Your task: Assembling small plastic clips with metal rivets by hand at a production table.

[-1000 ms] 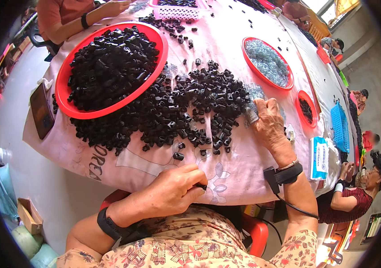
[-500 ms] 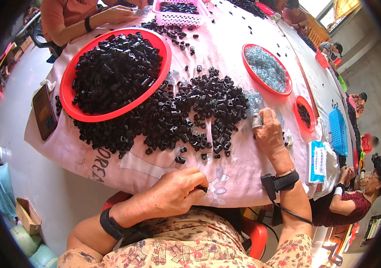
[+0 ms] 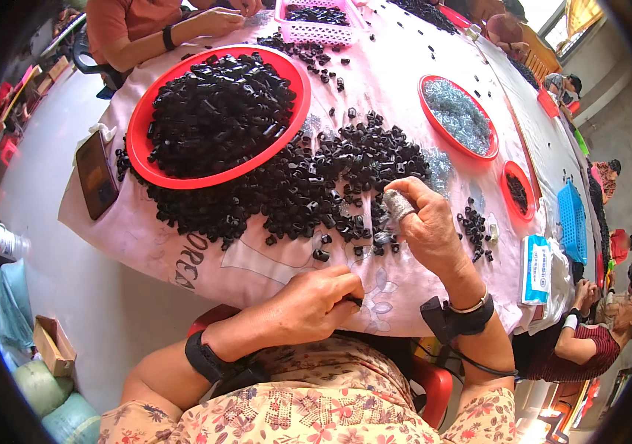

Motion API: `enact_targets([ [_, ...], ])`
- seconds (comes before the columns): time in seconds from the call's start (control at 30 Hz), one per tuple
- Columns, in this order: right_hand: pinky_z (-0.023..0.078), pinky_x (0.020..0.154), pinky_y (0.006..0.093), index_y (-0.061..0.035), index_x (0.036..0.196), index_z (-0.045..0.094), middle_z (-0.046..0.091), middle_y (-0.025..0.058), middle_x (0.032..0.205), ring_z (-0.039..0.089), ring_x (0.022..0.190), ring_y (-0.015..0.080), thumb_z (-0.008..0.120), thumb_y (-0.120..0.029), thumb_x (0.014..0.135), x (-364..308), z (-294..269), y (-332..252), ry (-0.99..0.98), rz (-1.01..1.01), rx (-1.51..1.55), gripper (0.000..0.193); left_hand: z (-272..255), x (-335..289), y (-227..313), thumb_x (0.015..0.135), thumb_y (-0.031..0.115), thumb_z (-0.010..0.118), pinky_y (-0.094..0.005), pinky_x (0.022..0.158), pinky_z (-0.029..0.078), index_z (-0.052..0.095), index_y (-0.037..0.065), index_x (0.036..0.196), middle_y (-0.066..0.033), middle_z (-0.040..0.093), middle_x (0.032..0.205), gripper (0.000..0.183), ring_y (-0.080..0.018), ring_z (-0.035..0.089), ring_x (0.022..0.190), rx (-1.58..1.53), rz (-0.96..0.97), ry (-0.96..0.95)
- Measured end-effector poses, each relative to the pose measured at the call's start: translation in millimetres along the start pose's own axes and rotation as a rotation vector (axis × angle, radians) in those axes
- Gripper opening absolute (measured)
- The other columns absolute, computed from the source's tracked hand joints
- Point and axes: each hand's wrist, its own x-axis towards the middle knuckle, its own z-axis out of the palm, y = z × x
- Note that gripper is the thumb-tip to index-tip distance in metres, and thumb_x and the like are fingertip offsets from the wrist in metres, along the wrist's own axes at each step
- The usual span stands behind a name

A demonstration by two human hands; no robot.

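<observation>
Near the table's front edge, my left hand (image 3: 314, 302) is closed in a pinch on a small black plastic piece (image 3: 355, 300); only its dark end shows between the fingers. My right hand (image 3: 433, 231) is above the cloth, at the right side of the loose black plastic pieces (image 3: 364, 159). Its fingers are curled together, and one digit wears a grey wrapping (image 3: 399, 205). Whatever the right fingertips hold is too small or hidden to make out. Small clear pieces (image 3: 440, 169) lie scattered just beyond that hand.
A large red tray (image 3: 136, 152) heaped with black pieces stands at left, beside a dark phone (image 3: 97, 176). Rightward are a red tray (image 3: 425, 111) of clear pieces, a smaller red tray (image 3: 527, 211), a tissue pack (image 3: 535, 270) and a blue basket (image 3: 572, 222). Co-workers sit around.
My right hand has moved left and nearer me, away from the clear pieces, uncovering a small black cluster beside it. My left hand keeps its pinch. The whole view has shifted slightly.
</observation>
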Motion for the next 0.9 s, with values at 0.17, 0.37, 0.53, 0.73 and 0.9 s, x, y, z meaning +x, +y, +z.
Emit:
enact_targets([
  [0.17, 0.051, 0.063, 0.0239, 0.0009, 0.108, 0.063, 0.067, 0.0056, 0.086, 0.063, 0.075, 0.0089, 0.053, -0.002, 0.093, -3.8, -3.8, -9.8, -0.005, 0.005, 0.235, 0.018, 1.0, -2.2, 4.1, 0.080, -0.001, 0.062, -0.0389, 0.070, 0.049, 0.058, 0.003, 0.096, -0.0135, 0.056, 0.089, 0.017, -0.0321, 0.060, 0.083, 0.015, -0.042, -0.037],
  [0.37, 0.053, 0.071, 0.0225, 0.0014, 0.109, 0.064, 0.068, 0.0071, 0.090, 0.065, 0.083, 0.0101, 0.054, 0.002, 0.092, -12.0, -14.1, -8.8, -0.011, 0.062, 0.344, 0.020, 1.1, -1.7, 1.0, 0.080, -0.001, 0.062, -0.0390, 0.069, 0.049, 0.058, 0.003, 0.096, -0.0134, 0.056, 0.088, 0.017, -0.0325, 0.061, 0.083, 0.015, -0.012, -0.020],
  [0.53, 0.051, 0.069, 0.0256, 0.0015, 0.106, 0.065, 0.068, 0.0070, 0.088, 0.064, 0.079, 0.0104, 0.059, -0.010, 0.094, -27.3, -15.0, 4.7, -0.036, 0.032, 0.135, 0.018, 1.6, -1.2, 4.1, 0.081, 0.002, 0.063, -0.0413, 0.069, 0.049, 0.057, 0.002, 0.095, -0.0147, 0.056, 0.089, 0.015, -0.0350, 0.060, 0.083, 0.034, -0.015, -0.021],
  [0.73, 0.048, 0.068, 0.0307, -0.0005, 0.103, 0.064, 0.064, 0.0146, 0.087, 0.062, 0.074, 0.0249, 0.062, -0.013, 0.091, -26.9, 1.1, 2.6, 0.087, -0.293, -0.074, 0.017, 3.2, -3.0, 10.0, 0.081, 0.002, 0.063, -0.0422, 0.068, 0.049, 0.057, 0.002, 0.095, -0.0148, 0.055, 0.089, 0.016, -0.0356, 0.060, 0.082, 0.038, 0.002, -0.023],
  [0.9, 0.047, 0.064, 0.0316, -0.0012, 0.102, 0.064, 0.062, 0.0133, 0.083, 0.061, 0.070, 0.0231, 0.062, -0.002, 0.086, -42.6, 1.3, 10.1, 0.117, -0.269, -0.050, 0.016, 5.1, -3.6, 6.5, 0.081, 0.002, 0.064, -0.0404, 0.068, 0.049, 0.057, 0.003, 0.096, -0.0136, 0.054, 0.087, 0.017, -0.0342, 0.059, 0.081, 0.037, 0.004, -0.029],
])
